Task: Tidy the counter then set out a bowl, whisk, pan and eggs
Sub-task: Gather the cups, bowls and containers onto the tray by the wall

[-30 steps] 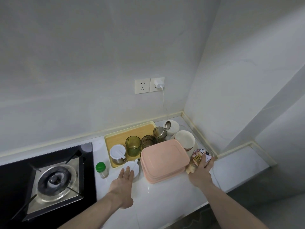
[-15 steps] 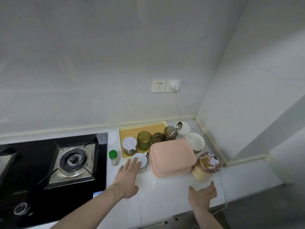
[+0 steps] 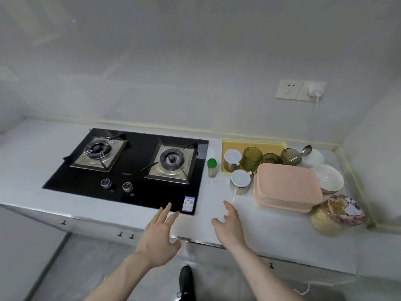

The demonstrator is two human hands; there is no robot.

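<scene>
The white bowl sits on the table at about three o'clock from the person's hands, tucked against the right edge of the stacked pink containers, which cover its near left side. Behind it, toward one o'clock, a second white bowl is half hidden by a smoky glass with a spoon leaning out of it. A yellow tray at twelve to one o'clock carries a green glass, a brownish glass mostly blocked by the pink lid, and a white-lidded jar; whether the smoky glass stands on the tray or just off it I cannot tell. Another white-lidded jar stands just in front of the tray, and a small green-capped bottle stands beside the tray's left edge. At four o'clock a tub with a cartoon lid leans tilted against the pink stack's near corner; its contents look pale and grainy but are hard to make out.

Both hands hover low over the front edge of the table, holding nothing. The left hand has its fingers spread and straight, pointing toward the near right corner of the black gas hob, by a small blue sticker. The right hand is loosely open, fingers gently bent, palm turned leftward. Whether either fingertip touches the surface is unclear.

At the bottom a dark shoe shows on the floor, partly cut off.
</scene>
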